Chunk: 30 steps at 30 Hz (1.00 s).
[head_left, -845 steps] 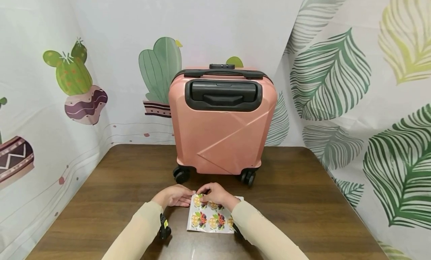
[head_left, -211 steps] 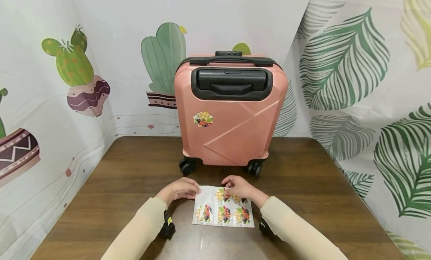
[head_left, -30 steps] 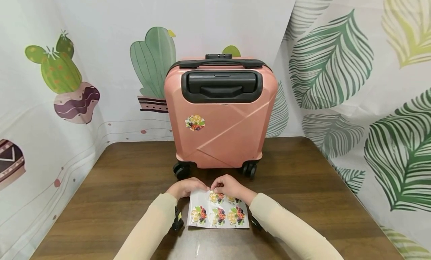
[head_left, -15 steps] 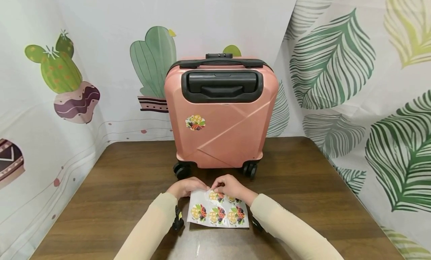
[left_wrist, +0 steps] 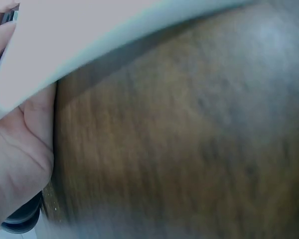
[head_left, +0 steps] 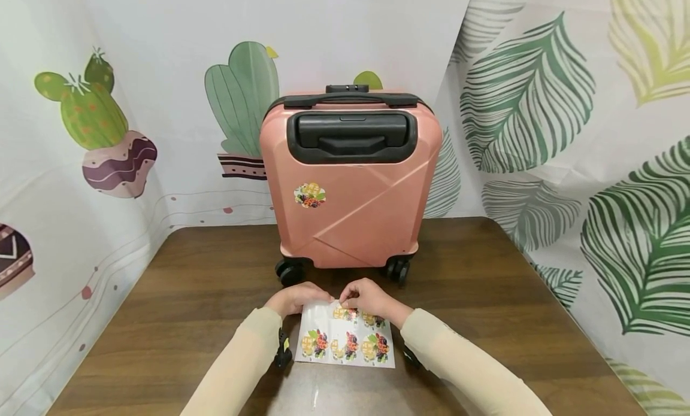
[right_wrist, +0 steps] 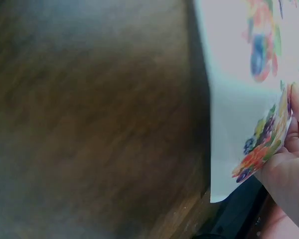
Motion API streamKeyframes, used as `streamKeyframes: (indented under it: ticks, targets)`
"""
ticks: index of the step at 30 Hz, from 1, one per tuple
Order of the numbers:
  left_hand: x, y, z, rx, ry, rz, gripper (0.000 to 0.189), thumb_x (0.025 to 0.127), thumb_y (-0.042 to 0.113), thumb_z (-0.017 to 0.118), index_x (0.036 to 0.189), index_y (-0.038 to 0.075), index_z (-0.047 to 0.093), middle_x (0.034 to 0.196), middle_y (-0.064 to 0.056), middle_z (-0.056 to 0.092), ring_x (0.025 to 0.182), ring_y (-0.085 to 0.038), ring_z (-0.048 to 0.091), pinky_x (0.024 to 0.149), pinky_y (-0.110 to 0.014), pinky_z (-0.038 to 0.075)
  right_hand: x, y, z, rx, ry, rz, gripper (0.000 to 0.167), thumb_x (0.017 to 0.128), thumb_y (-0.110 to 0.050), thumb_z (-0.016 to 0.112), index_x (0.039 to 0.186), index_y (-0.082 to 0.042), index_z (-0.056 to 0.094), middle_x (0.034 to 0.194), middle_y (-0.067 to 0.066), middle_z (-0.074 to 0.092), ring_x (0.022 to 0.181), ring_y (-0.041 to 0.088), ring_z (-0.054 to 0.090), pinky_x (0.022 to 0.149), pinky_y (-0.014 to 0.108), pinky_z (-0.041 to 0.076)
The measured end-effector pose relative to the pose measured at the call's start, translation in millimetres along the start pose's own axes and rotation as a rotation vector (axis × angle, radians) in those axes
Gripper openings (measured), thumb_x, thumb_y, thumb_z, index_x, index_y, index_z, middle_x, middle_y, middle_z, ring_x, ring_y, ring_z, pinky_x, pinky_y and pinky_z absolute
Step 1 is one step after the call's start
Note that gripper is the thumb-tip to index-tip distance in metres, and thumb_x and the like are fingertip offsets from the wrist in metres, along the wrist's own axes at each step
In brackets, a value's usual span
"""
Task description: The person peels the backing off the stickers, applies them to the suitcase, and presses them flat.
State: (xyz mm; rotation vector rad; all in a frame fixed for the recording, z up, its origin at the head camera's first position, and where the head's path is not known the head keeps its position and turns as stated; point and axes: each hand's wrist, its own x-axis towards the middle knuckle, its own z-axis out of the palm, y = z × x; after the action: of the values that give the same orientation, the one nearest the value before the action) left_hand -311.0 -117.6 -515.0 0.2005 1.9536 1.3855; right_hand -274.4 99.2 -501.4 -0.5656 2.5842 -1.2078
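Observation:
A white sticker sheet (head_left: 318, 314) with round fruit stickers lies low in front of the suitcase in the head view; its upper left spot is bare. My left hand (head_left: 296, 299) holds its upper edge, and in the left wrist view the sheet (left_wrist: 79, 30) crosses the palm. My right hand (head_left: 371, 298) pinches the sheet at the upper middle sticker (head_left: 345, 314), thumb and fingers bent; whether that sticker's rim is lifted I cannot tell. Both sets of fingertips are close together. A matching sticker (head_left: 309, 196) sits on the pink suitcase (head_left: 366, 218), at its left.
The suitcase stands upright on black wheels (head_left: 291, 273) behind my hands, its black handle (head_left: 353, 134) lowered. Beneath everything is a brown wooden table (head_left: 474, 320). A cloth printed with cacti and leaves (head_left: 530, 99) hangs behind and at the sides.
Since the oldest frame, a sticker has appeared on the suitcase and the sheet's upper left spot has become bare. My hands have drawn together since 7 seconds ago; lately the sheet's lower edge shifts slightly.

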Motion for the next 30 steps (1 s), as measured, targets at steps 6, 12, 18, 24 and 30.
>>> streamKeyframes:
  ticks: [6, 12, 18, 24, 30]
  targets:
    - [0.0, -1.3, -0.1, 0.017, 0.018, -0.007, 0.018, 0.088, 0.011, 0.07, 0.1, -0.001, 0.077, 0.078, 0.004, 0.072, 0.071, -0.007, 0.066, 0.068, -0.024, 0.055, -1.4, 0.9, -0.7, -0.017, -0.002, -0.016, 0.005, 0.094, -0.006, 0.071, 0.091, -0.004, 0.074, 0.088, 0.006, 0.073, 0.077, 0.009, 0.056, 0.072, 0.024, 0.048]
    - [1.2, -2.1, 2.0, 0.031, 0.03, 0.0, 0.021, 0.088, 0.01, 0.07, 0.102, -0.004, 0.076, 0.078, 0.003, 0.072, 0.07, -0.007, 0.066, 0.067, -0.023, 0.055, -1.1, 1.6, 0.3, -0.045, 0.007, -0.036, 0.005, 0.094, -0.007, 0.072, 0.091, -0.002, 0.073, 0.088, 0.006, 0.07, 0.079, 0.01, 0.054, 0.073, 0.025, 0.048]
    - [1.5, -0.4, 3.7, 0.041, 0.041, -0.016, 0.023, 0.087, 0.009, 0.07, 0.103, -0.007, 0.076, 0.079, 0.001, 0.074, 0.07, -0.008, 0.067, 0.067, -0.024, 0.056, -2.7, 2.7, 1.4, -0.095, 0.045, -0.093, 0.005, 0.092, -0.006, 0.074, 0.087, -0.005, 0.074, 0.091, 0.007, 0.068, 0.083, 0.009, 0.054, 0.077, 0.024, 0.047]
    - [1.0, 3.2, 5.3, 0.075, 0.074, -0.035, 0.023, 0.087, 0.01, 0.073, 0.103, -0.007, 0.076, 0.08, -0.001, 0.074, 0.071, -0.01, 0.067, 0.069, -0.026, 0.057, -4.3, 2.8, 0.7, -0.111, 0.085, -0.118, 0.005, 0.091, -0.009, 0.075, 0.086, -0.008, 0.076, 0.091, 0.005, 0.069, 0.082, 0.008, 0.056, 0.078, 0.024, 0.048]
    - [0.6, 1.7, 5.6, 0.071, 0.079, -0.028, 0.024, 0.087, 0.009, 0.072, 0.104, -0.007, 0.076, 0.081, -0.001, 0.074, 0.072, -0.01, 0.068, 0.069, -0.026, 0.057, -3.8, 3.7, 2.2, -0.125, 0.091, -0.076, 0.004, 0.091, -0.012, 0.076, 0.089, -0.009, 0.077, 0.094, 0.005, 0.074, 0.087, 0.012, 0.059, 0.082, 0.029, 0.049]
